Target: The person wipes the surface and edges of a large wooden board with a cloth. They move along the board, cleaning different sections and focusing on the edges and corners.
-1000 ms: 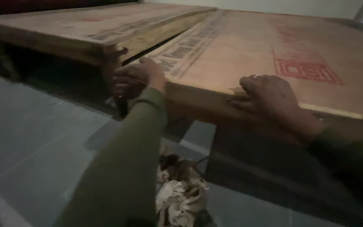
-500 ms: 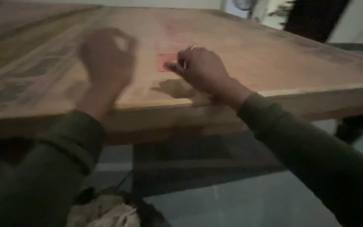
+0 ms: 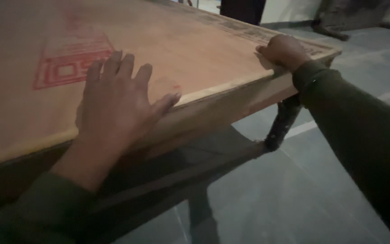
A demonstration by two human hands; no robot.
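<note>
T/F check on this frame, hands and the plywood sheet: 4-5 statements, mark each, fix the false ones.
1. The left hand lies flat, fingers spread, on top of the plywood sheet. True.
2. The right hand grips the table leg. False: it is curled over the sheet's near edge by the corner, above the leg.
3. A red printed stamp shows on the sheet beyond the left hand. True.
4. Both hands hold tools. False: neither hand holds anything.
5. The sheet lies on the floor. False: it rests raised on a frame with a dark leg, the grey floor below.
</note>
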